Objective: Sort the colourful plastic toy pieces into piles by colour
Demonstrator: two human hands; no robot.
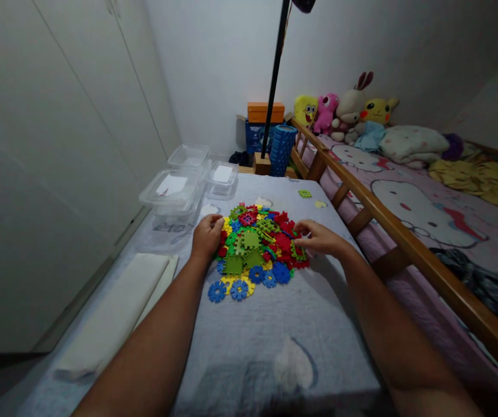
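A heap of flat plastic building pieces (pixel 270 237) in red, green, yellow and blue lies on the cloth-covered table. My left hand (pixel 208 236) rests against the heap's left edge, loosely cupped, its fingers partly hidden and nothing visible in its grasp. On the other side my right hand (pixel 318 238) reaches in over the red pieces, thumb and fingers apart, close to a green square piece (pixel 298 251). Blue notched discs (pixel 239 289) lie along the near edge of the heap. One loose green piece (pixel 305 194) sits apart, toward the far right corner.
Clear plastic containers (pixel 173 194), some with white paper on them, stand at the far left. A folded white cloth (pixel 116 313) lies on the left. The bed's wooden rail (pixel 388 237) runs along the right. Behind the table rises a black pole (pixel 275 75) on a wooden block.
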